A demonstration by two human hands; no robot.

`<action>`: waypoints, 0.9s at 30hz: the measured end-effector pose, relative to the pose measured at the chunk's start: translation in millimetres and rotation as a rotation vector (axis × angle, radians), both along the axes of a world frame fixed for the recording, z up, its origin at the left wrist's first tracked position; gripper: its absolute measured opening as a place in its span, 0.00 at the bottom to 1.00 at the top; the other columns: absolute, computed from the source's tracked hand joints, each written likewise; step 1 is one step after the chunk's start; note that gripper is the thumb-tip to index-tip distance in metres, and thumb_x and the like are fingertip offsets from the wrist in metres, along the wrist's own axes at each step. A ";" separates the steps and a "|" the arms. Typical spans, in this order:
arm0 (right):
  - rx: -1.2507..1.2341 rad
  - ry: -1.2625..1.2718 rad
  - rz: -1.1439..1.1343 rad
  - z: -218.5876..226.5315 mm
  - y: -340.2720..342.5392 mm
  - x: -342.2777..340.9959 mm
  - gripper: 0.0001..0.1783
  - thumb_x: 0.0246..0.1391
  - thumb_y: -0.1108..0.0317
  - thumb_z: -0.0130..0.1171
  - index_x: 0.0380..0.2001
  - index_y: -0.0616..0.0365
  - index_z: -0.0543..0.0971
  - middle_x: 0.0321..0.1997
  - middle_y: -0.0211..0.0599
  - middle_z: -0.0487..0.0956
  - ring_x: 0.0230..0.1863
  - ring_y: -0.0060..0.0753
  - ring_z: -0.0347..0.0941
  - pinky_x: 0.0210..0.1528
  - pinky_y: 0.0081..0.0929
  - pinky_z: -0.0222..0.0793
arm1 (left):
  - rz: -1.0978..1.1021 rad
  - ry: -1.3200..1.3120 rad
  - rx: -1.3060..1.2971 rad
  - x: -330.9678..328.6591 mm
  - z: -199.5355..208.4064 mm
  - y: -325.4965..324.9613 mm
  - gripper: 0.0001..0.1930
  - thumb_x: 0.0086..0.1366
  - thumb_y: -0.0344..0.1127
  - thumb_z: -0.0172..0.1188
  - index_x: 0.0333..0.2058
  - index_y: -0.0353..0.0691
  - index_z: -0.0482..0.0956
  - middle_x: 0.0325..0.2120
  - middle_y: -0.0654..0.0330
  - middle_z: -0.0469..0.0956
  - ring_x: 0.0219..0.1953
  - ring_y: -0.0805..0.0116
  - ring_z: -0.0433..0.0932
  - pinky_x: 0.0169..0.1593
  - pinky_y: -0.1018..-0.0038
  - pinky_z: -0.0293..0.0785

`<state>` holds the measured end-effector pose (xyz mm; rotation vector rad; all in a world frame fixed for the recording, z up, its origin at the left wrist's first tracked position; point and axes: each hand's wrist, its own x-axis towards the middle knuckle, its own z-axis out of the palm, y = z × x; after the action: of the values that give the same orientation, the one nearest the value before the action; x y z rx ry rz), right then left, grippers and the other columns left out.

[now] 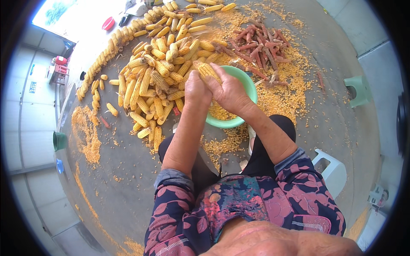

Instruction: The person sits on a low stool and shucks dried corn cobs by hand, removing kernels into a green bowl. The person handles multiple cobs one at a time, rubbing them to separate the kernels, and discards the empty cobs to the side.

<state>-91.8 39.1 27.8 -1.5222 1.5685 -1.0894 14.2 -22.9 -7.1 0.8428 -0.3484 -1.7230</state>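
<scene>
In the head view, both hands were together, the left hand (197, 88) and the right hand (230, 90) clamped on one ear of corn (208, 73). The ear was located at the upper left side of the green basin (226, 124), between the basin and the heap of yellow ears (147, 87). Its exposed face bore kernels; the part beneath the fingers was covered, so the stripped fraction of this ear could not be determined. Completed output, as judged from the layout, consisted of the pile of reddish bare cobs (261, 47) beyond the basin, the kernels in the basin (218, 112) and the loose kernels (292, 96) scattered on the floor (132, 196). Outstanding stock consisted of the heap and the long curved row of ears (112, 46) at the far left. By visual estimate, the unstripped ears exceeded the bare cobs; the larger share appeared to remain.
</scene>
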 end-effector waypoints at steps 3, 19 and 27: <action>0.022 0.061 0.008 -2.2 3.2 -5.5 0.34 0.67 0.50 0.52 0.66 0.64 0.66 0.51 0.62 0.80 0.55 0.58 0.76 0.56 0.42 0.71 | 0.011 0.007 0.052 -5.9 -0.3 2.3 0.16 0.75 0.33 0.38 0.49 0.28 0.70 0.43 0.49 0.77 0.47 0.57 0.77 0.54 0.58 0.76; 0.316 -0.611 -0.014 5.4 7.1 -30.9 0.32 0.73 0.43 0.37 0.66 0.55 0.67 0.38 0.27 0.76 0.23 0.15 0.68 0.20 0.14 0.64 | -0.326 -0.238 -0.037 -13.8 33.3 25.2 0.26 0.74 0.59 0.48 0.51 0.39 0.75 0.35 0.59 0.78 0.28 0.68 0.77 0.30 0.73 0.76; 0.308 -0.746 0.049 -6.3 -8.3 -11.4 0.32 0.73 0.42 0.38 0.64 0.55 0.69 0.36 0.27 0.75 0.22 0.15 0.65 0.18 0.15 0.59 | -0.131 -0.438 -0.159 -11.2 31.8 25.4 0.23 0.78 0.53 0.42 0.43 0.38 0.74 0.23 0.63 0.71 0.16 0.72 0.69 0.16 0.73 0.69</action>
<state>-103.3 30.8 21.5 -0.7991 1.0964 -1.1424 3.0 2.5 24.7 1.0967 -0.8388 -1.5942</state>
